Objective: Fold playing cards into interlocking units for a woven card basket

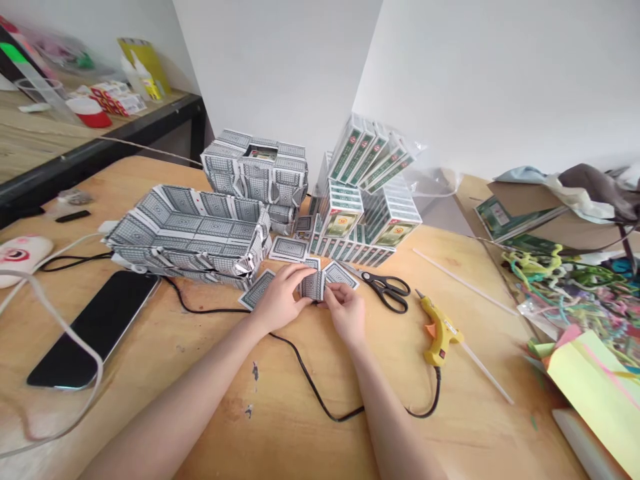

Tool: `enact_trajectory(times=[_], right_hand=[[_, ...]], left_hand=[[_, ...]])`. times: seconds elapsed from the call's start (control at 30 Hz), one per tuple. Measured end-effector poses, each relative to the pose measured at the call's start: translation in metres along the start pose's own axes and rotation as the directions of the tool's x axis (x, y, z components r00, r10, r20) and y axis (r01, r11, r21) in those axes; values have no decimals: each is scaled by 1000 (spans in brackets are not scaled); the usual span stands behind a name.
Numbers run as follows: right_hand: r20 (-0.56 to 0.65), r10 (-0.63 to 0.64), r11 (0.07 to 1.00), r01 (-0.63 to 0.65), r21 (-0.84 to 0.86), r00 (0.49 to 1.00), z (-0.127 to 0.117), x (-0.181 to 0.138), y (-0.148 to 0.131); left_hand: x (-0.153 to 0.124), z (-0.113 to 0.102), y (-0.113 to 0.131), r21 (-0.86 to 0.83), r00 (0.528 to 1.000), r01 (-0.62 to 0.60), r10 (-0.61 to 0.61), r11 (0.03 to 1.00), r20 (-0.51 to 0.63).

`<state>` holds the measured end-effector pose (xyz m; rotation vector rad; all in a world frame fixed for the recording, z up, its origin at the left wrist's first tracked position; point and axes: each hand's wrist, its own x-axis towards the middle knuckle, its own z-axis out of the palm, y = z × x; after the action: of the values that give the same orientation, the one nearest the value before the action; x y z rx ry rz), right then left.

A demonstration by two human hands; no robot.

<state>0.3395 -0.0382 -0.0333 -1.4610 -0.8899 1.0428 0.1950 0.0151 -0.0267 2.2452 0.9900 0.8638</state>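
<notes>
My left hand (283, 298) and my right hand (347, 309) meet at the middle of the wooden table (210, 393). Together they pinch a small folded piece of playing cards (313, 285) with a grey patterned back. Loose playing cards (289, 249) lie flat on the table around and behind my fingers. Just left of my hands stands a long open tray built of folded cards (187, 230). A second card-built box (255, 170) sits behind it.
Stacked card packs (367, 207) stand behind my hands. Black scissors (387, 288) and a yellow glue gun (440, 330) with its black cable lie to the right. A black phone (95, 327) lies left. Coloured paper and craft clutter (575, 293) fill the right edge.
</notes>
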Motion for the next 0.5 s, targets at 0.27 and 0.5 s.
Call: enact_trajectory(times=[0.27,0.5], right_hand=[[-40,3,1000,-3,-3,999,1,0,4],[2,-75,995,75,-62,997,6,-3,11]], left_hand=[[0,1,-2,13,1000,-30,30,999,-7],[-1,5,-11,14,998,-35,36,999,-56]])
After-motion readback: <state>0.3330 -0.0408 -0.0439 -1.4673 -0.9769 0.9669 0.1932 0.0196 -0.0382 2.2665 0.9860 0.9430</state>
